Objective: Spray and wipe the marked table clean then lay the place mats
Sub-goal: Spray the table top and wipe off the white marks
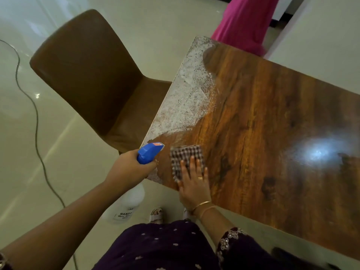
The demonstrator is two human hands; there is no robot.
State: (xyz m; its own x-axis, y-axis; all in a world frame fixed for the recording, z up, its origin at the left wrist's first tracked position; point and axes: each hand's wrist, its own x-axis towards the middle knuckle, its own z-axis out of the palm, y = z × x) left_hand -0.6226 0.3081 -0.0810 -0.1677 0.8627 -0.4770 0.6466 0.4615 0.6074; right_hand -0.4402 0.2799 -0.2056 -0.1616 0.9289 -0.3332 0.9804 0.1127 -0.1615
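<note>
Pale glossy floor (29,162) surrounds a wood-grain desk (272,114), with a brown padded chair (87,75) drawn up to one of the desk's short sides. A speckled white residue band (187,90) covers the desk along that chair-side edge. Its long axis follows the edge, from near the desk's near corner to its far corner. The right grip (192,184) lies flat and open, fingers straight, pressing a checked cloth (183,152) onto the desk just inside the near corner. The band starts just beyond the cloth and lies straight ahead of the fingertips, so the wipe most likely has to push away from the person along that edge. The left grip (128,168) is curled round the neck of a spray bottle (148,152). It holds the bottle just off the desk's near corner, blue nozzle pointing over the desk toward the band. The right grip is the nearer to the residue and already has the cloth. Wiping looks only partly done, with wood showing bare around the cloth. No place mats are in view.
</note>
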